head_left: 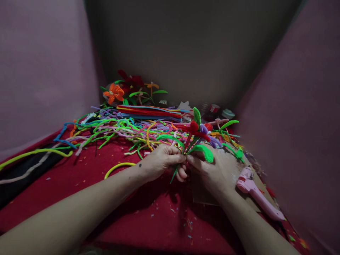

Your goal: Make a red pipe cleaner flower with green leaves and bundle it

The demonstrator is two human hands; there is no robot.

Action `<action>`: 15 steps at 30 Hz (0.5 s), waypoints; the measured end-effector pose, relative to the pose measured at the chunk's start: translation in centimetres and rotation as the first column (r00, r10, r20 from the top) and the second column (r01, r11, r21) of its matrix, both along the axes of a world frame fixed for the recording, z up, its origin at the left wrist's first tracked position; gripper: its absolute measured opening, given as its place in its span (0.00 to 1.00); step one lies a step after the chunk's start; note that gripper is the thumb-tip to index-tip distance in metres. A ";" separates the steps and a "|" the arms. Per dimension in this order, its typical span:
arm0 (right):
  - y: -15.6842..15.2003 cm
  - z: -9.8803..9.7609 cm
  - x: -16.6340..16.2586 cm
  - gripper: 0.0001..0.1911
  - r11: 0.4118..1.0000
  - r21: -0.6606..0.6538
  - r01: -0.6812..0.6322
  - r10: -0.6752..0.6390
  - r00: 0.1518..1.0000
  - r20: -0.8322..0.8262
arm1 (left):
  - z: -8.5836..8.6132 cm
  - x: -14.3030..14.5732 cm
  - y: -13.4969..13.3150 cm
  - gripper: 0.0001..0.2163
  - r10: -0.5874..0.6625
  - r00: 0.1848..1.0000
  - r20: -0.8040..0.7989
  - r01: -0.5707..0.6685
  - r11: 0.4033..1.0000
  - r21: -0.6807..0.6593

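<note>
My left hand (159, 162) and my right hand (209, 170) meet at the middle of the red cloth, both pinched on the green stems of a small pipe-cleaner flower bunch (199, 136). The bunch stands up from my fingers, with a red bloom, a purple bloom and fuzzy green leaves. A short green stem end pokes down below my left thumb. My right hand rests over a piece of brown cardboard (233, 170).
A big tangle of loose coloured pipe cleaners (119, 129) lies behind my hands, with a neat bundle (148, 111) further back. Finished flowers (124, 88) stand by the far wall. A pink glue gun (256, 193) lies at the right. Small jars (220, 111) sit behind. Pink walls close both sides.
</note>
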State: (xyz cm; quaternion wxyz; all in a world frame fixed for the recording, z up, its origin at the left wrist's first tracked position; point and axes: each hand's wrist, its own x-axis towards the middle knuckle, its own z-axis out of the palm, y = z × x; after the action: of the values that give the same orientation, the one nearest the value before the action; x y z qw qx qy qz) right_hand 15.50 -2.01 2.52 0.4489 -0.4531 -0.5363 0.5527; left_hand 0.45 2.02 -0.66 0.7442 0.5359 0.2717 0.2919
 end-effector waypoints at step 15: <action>0.0 -1.5 -0.1 0.16 0.998 0.055 0.002 0.000 0.999 -0.037 | -0.9 -0.3 0.6 0.08 -0.080 0.994 0.071 0.085 0.995 -0.060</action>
State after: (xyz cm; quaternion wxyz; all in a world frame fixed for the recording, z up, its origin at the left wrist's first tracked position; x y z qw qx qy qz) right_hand 15.43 -2.06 1.00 0.4715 -0.4307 -0.5428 0.5455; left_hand 0.14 2.64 -1.54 0.7812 0.5124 0.2326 0.2704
